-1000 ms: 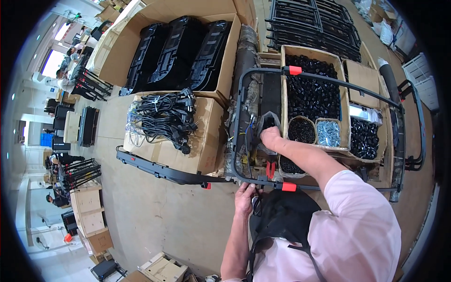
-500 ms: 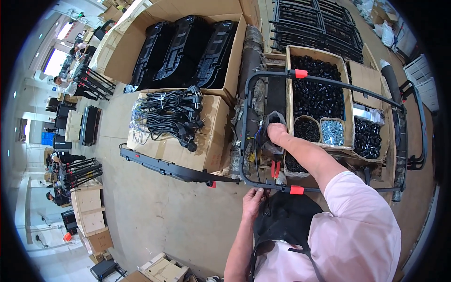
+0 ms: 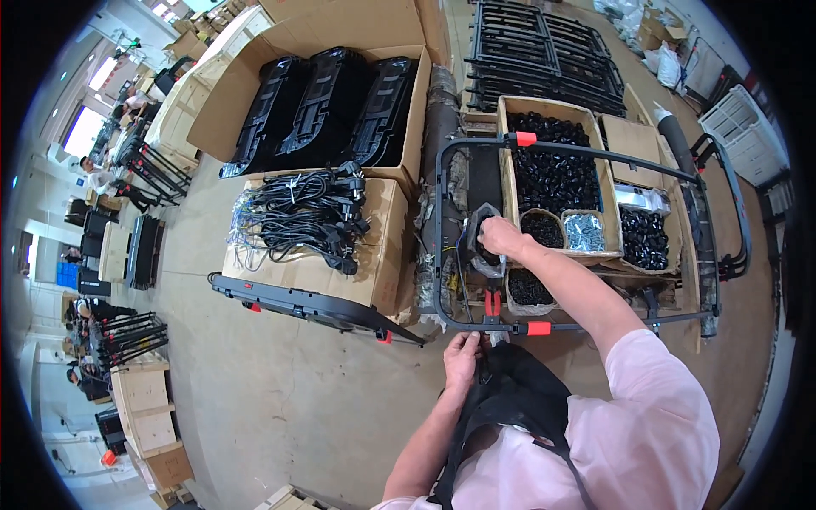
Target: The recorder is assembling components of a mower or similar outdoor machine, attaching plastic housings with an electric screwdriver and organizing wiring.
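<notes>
At the near rail of the black tube frame [image 3: 476,323], my left hand [image 3: 463,353] now rests with fingers curled against the bar just left of its red clip [image 3: 537,328]; a second ago it sat lower, off the rail; farther in, my right hand [image 3: 500,236] has stayed on the grey-wrapped part [image 3: 476,223], fingers closed over it, beside the box of black pieces [image 3: 552,174]; the frame looks steadied while I work the part; cables [image 3: 297,217] lie well left
</notes>
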